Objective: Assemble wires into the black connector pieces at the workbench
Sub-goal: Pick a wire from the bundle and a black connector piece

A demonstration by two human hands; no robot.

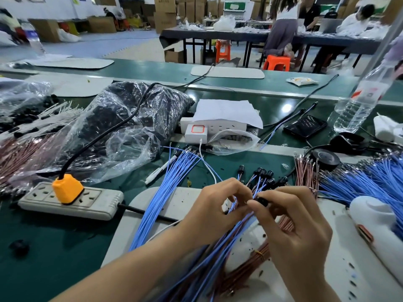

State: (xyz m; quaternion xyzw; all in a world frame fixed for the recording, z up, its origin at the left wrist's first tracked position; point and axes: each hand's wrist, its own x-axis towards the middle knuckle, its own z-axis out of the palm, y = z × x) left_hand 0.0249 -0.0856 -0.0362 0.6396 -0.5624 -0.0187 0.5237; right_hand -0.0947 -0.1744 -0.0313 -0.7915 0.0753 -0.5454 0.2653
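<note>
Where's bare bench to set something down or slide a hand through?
Biggest free patch: green mat in front of the power strip, left of the white pad; only one small black piece lies there. Smaller one: between the sheet of paper and the phone, crossed by thin cables. Crowded: blue wires, connectors and brown wires around the left hand and right hand.

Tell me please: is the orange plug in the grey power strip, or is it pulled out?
In. The orange plug sits flush on the grey power strip, with no prongs showing.
</note>
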